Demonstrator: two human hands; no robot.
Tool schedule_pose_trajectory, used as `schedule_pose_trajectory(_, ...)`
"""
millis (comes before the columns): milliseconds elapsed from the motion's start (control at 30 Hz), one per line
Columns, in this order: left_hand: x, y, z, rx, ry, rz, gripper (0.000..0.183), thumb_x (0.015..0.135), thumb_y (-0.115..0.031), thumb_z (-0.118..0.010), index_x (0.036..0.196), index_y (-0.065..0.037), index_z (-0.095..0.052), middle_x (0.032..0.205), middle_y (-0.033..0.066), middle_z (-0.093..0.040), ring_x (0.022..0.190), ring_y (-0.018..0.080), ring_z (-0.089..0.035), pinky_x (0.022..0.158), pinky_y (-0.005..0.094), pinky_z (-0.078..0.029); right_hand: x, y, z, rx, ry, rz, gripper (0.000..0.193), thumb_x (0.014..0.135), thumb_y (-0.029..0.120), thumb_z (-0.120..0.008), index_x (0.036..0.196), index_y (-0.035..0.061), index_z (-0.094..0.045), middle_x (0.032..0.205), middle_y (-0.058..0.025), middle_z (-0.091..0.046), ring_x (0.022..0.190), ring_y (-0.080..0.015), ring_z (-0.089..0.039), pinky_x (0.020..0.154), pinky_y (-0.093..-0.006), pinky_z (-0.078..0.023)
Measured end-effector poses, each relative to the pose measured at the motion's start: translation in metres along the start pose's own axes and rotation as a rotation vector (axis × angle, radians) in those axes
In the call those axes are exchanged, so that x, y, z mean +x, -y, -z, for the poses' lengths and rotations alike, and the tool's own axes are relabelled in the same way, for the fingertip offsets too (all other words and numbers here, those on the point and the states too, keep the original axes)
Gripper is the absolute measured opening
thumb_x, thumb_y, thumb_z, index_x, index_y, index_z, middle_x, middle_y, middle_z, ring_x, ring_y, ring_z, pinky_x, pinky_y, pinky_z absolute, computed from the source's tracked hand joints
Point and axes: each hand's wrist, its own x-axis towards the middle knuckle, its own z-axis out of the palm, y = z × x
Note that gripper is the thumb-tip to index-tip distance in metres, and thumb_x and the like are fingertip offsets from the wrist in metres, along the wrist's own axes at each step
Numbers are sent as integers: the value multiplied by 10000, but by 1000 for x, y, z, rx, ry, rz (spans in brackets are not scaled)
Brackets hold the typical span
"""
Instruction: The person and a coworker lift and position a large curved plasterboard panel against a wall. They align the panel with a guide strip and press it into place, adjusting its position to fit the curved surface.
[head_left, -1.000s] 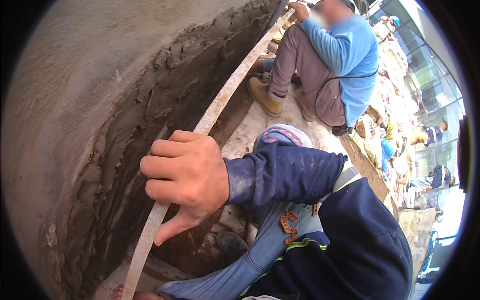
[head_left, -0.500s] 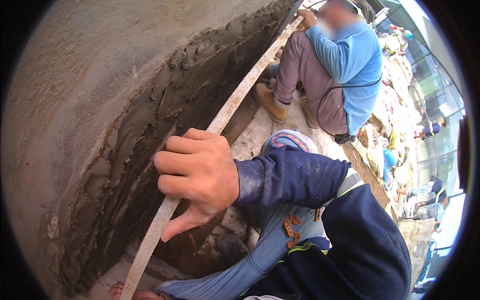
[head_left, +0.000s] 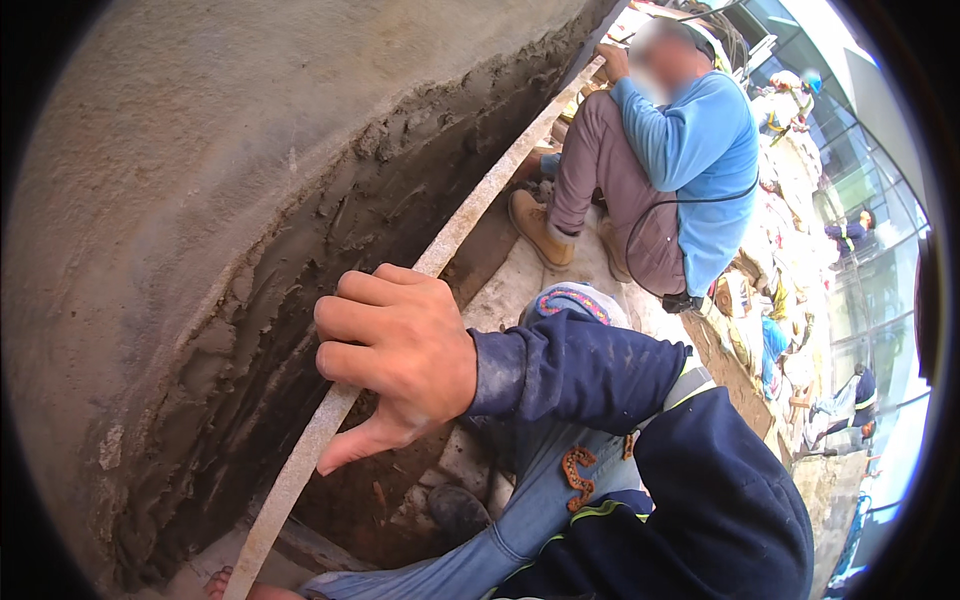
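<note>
A long, narrow, pale straightedge bar (head_left: 487,196) speckled with dried mortar runs slantwise along the foot of a wall. My right hand (head_left: 398,350) grips it near the middle, fingers over its far side and thumb on the near side. At the lower edge, my left hand (head_left: 222,583) is closed around the bar's near end; most of that hand lies beyond the picture or behind the bar. Wet grey mortar (head_left: 300,255), rough and trowel-marked, covers the lower wall beside the bar. A co-worker's hand (head_left: 612,62) is at the bar's far end.
The smoother upper wall (head_left: 190,150) fills the left side. A co-worker in a blue top (head_left: 715,170) squats ahead, with tan boots (head_left: 540,232) on the pale ground. My bent knee (head_left: 575,300) is close to my right forearm. Sacks and rubble (head_left: 790,230) lie along the right, where other people work.
The view has shifted slightly, and the co-worker sits a little lower in it. The bar's near end has moved slightly left in the picture. Both my hands keep their hold.
</note>
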Motion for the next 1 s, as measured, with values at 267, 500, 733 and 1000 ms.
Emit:
schedule_pose_trajectory(267, 7, -5, -31, 20, -66, -78, 553, 1028, -411, -445, 1365, 20, -530, 1448, 191, -504, 1329, 300, -468, 1185, 434, -256, 2, 0, 3, -7, 9, -8, 646, 496, 657, -790, 720, 98, -555, 803, -53, -476, 751, -252, -487, 612, -376, -371)
schedule_pose_trajectory(500, -7, 15, 0, -145, 2, 42, 455, 1030, -304, -498, 1364, 3, -537, 1501, 163, -448, 1335, 255, -436, 1170, 430, -267, 2, -2, -3, 44, -60, 43, 665, 542, 689, -764, 739, 100, -526, 819, -60, -448, 758, -255, -458, 597, -388, -347)
schedule_pose_trajectory(733, 2, -9, -4, 33, -63, -11, 449, 1030, -317, -502, 1348, -3, -546, 1472, 128, -488, 1325, 233, -437, 1163, 409, -280, 0, 0, -4, 35, -74, 25, 654, 539, 674, -782, 754, 113, -523, 850, -56, -472, 735, -259, -456, 597, -385, -351)
schedule_pose_trajectory(1000, -14, 8, 39, -121, -313, 189, 525, 1024, -401, -512, 1334, 23, -525, 1421, 165, -519, 1282, 280, -494, 1117, 424, -366, -6, -3, 2, 5, -7, -18, 645, 497, 650, -793, 742, 94, -576, 851, -57, -502, 792, -254, -498, 648, -376, -396)
